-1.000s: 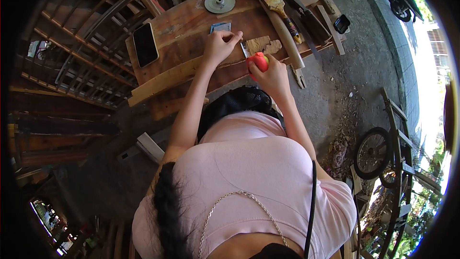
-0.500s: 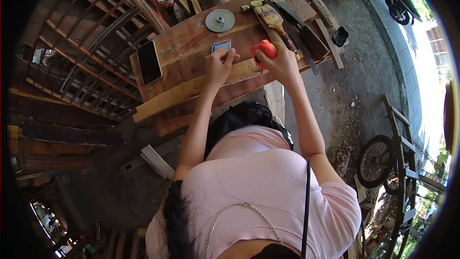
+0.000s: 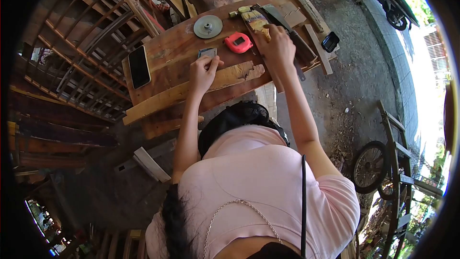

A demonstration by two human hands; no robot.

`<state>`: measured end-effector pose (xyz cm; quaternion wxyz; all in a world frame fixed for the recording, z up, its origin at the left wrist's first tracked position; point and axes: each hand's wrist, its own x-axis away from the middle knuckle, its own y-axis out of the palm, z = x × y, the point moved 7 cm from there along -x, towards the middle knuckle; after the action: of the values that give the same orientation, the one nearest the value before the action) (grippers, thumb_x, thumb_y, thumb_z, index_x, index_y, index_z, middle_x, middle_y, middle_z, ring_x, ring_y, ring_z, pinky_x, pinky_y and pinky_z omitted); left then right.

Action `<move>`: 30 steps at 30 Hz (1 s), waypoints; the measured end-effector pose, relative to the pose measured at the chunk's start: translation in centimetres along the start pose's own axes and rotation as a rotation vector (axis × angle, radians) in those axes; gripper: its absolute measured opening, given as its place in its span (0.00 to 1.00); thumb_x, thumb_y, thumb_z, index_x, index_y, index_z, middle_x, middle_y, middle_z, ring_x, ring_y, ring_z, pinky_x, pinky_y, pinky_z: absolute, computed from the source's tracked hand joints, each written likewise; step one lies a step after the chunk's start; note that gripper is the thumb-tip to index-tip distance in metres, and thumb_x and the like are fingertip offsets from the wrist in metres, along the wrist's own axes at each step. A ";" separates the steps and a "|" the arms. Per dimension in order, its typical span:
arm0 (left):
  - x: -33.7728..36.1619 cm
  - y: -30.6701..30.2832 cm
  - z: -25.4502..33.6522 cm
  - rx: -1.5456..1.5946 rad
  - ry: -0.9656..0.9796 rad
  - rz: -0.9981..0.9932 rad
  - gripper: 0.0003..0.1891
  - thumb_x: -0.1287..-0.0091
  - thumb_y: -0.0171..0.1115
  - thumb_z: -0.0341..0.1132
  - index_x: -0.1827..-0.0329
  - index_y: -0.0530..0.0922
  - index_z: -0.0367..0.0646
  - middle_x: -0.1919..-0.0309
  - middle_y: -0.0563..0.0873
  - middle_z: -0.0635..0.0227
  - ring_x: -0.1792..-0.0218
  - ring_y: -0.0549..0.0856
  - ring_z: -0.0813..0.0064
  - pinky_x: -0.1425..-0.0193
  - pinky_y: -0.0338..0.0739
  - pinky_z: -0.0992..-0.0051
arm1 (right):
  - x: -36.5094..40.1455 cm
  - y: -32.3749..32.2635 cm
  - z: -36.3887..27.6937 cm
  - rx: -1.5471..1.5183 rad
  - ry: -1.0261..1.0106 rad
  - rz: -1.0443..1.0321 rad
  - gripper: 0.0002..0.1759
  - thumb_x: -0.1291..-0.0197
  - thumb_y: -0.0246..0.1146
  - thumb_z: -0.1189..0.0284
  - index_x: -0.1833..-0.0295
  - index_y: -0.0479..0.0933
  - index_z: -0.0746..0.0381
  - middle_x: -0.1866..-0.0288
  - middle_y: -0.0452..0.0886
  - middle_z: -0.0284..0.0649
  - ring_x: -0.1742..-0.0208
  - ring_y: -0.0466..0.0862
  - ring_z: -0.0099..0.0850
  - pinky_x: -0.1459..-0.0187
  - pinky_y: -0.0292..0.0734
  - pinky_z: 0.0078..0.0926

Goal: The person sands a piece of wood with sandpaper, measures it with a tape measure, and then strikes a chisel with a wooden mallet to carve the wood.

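Observation:
My left hand (image 3: 203, 73) is closed, thumb against curled fingers, over the near edge of a small blue-grey flat packet (image 3: 207, 52); what is pinched, if anything, is hidden. My right hand (image 3: 281, 49) has its fingers bent over a worn yellow-and-brown tool (image 3: 255, 18), covering its handle. Between the hands a red tape measure (image 3: 238, 42) lies on the wooden table (image 3: 177, 48). A round grey metal disc (image 3: 208, 27) sits farther back. Nearer me, a rough strip of wood (image 3: 230, 77) runs along the table.
At the table's left lies a phone (image 3: 139, 67). A dark-handled blade (image 3: 275, 17) is beyond my right hand, with wood offcuts and a small black case (image 3: 330, 41) at the right end. A slatted wooden frame (image 3: 81, 43) stands left; a wheel (image 3: 370, 167) is on the right.
My right hand has let go of the tape measure, now on the table, and moved onto the yellow-and-brown tool. My left hand stays by the packet. The view has shifted slightly.

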<state>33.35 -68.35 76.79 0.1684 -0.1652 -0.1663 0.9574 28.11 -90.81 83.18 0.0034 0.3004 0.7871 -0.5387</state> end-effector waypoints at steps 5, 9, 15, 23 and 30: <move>-0.1 0.2 -0.4 -0.032 -0.021 -0.011 0.16 0.30 0.59 0.40 0.69 0.86 0.38 0.77 0.82 0.64 0.77 0.79 0.76 0.71 0.71 0.76 | -0.4 -2.8 11.1 0.271 0.069 0.125 0.25 0.40 0.61 0.51 0.48 0.78 0.59 0.54 0.81 0.45 0.51 0.82 0.43 0.52 0.77 0.41; -0.1 0.3 -0.3 -0.056 -0.027 -0.017 0.16 0.30 0.59 0.40 0.69 0.87 0.38 0.76 0.83 0.63 0.76 0.80 0.75 0.69 0.72 0.75 | 0.0 -1.4 12.8 0.224 0.101 -0.124 0.24 0.38 0.60 0.52 0.46 0.78 0.58 0.54 0.81 0.44 0.50 0.82 0.42 0.51 0.77 0.39; 0.0 0.1 -0.3 -0.051 -0.040 0.017 0.17 0.29 0.58 0.40 0.69 0.86 0.37 0.75 0.84 0.63 0.73 0.82 0.75 0.67 0.74 0.76 | 0.2 -5.3 12.2 0.147 0.016 0.009 0.20 0.35 0.58 0.55 0.50 0.81 0.59 0.55 0.82 0.42 0.52 0.83 0.44 0.52 0.77 0.39; 0.6 -0.9 2.6 0.042 0.151 0.236 0.10 0.30 0.56 0.33 0.60 0.85 0.39 0.64 0.85 0.62 0.61 0.85 0.72 0.55 0.78 0.76 | 4.3 -11.3 8.5 -0.049 -0.158 -0.173 0.16 0.39 0.63 0.60 0.51 0.82 0.58 0.59 0.83 0.39 0.58 0.83 0.42 0.56 0.77 0.38; 3.6 7.4 12.8 -0.419 0.484 -0.147 0.25 0.42 0.64 0.34 0.39 0.74 0.48 0.51 0.79 0.64 0.47 0.77 0.62 0.35 0.68 0.61 | 5.8 -8.1 3.7 -0.105 -0.484 -0.384 0.17 0.46 0.68 0.63 0.52 0.82 0.59 0.61 0.82 0.37 0.58 0.82 0.40 0.54 0.75 0.37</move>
<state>23.42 -76.95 84.49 0.2341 -0.4064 -0.3265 0.8206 18.34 -93.17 86.55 0.1044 0.0086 0.8326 -0.5439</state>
